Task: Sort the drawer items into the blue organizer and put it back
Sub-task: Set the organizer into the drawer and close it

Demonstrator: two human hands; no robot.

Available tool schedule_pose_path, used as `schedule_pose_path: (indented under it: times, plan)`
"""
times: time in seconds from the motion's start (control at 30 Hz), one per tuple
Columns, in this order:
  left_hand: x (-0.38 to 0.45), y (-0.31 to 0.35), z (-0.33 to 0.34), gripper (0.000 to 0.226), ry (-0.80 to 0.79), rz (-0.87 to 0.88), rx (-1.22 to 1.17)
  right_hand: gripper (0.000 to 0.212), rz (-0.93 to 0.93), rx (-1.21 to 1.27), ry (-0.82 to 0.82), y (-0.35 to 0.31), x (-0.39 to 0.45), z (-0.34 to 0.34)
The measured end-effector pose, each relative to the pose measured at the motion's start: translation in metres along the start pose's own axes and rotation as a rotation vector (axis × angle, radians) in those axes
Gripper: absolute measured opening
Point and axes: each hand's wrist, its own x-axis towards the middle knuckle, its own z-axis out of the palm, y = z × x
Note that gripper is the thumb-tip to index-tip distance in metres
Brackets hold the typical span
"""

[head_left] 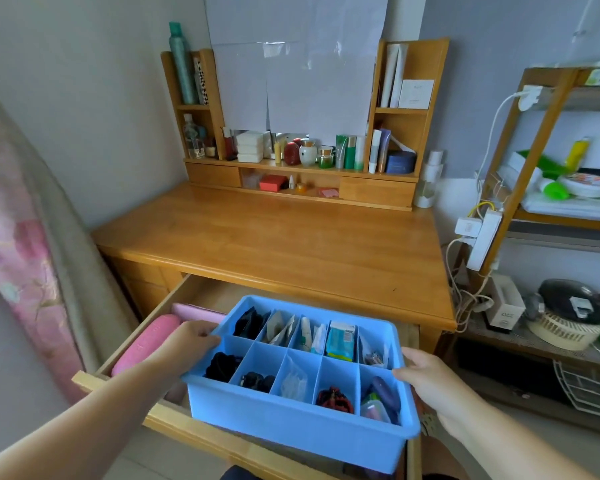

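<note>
The blue plastic organizer with ten divided compartments (300, 415) is held over the open wooden drawer (118, 348) of the honey-coloured wooden desk (274, 237), its near end out past the drawer front. The left hand (184, 344) grips the left rim, fingers curled over the edge; the right hand (430, 379) clamps the right rim the same way. The cells are already filled: black hair ties, packets, a teal sachet, clear bags, a red scrunchie, so I judge the sorting done and the putting-back in hand.

What could go wrong: the organizer looks nearly as wide as the free space in the drawer. If it goes down skewed, a corner may catch on the drawer's side or front rail and tip, spilling the loose packets standing upright in the far row. The long pink cases (146, 344) lying along the drawer's left side take up room; the left hand sits just beside them, and the fingers under that rim could be pinched between organizer and case. The right hand risks the same against the drawer's right wall.

Around: a wooden shelf unit with bottles and jars (302, 154) stands at the back of the desk, well apart. A white power strip (484, 237) with trailing cables hangs at the right, near the desk edge but clear of the hands. A flowered pink curtain (18, 258) hangs at the left
</note>
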Motion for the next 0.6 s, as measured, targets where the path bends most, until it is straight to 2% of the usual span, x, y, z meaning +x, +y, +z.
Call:
schedule_pose_path:
  times: [0.2, 0.3, 0.43, 0.6]
  plan:
    - [0.043, -0.011, 0.035, 0.017, -0.010, -0.001, 0.003, 0.056, 0.130, -0.157, 0.002, 0.009, 0.049, -0.001]
    - [0.068, -0.015, 0.051, 0.020, -0.005, -0.006, 0.005, 0.067, 0.140, -0.363, -0.006, 0.011, 0.071, 0.000]
    - [0.098, -0.022, 0.064, 0.022, -0.001, -0.030, -0.087, 0.066, 0.092, -0.759, 0.026, 0.007, 0.096, 0.003]
    - [0.130, -0.015, 0.079, 0.027, 0.000, -0.029, -0.139, 0.057, -0.103, -1.028, 0.091, 0.008, 0.124, -0.003]
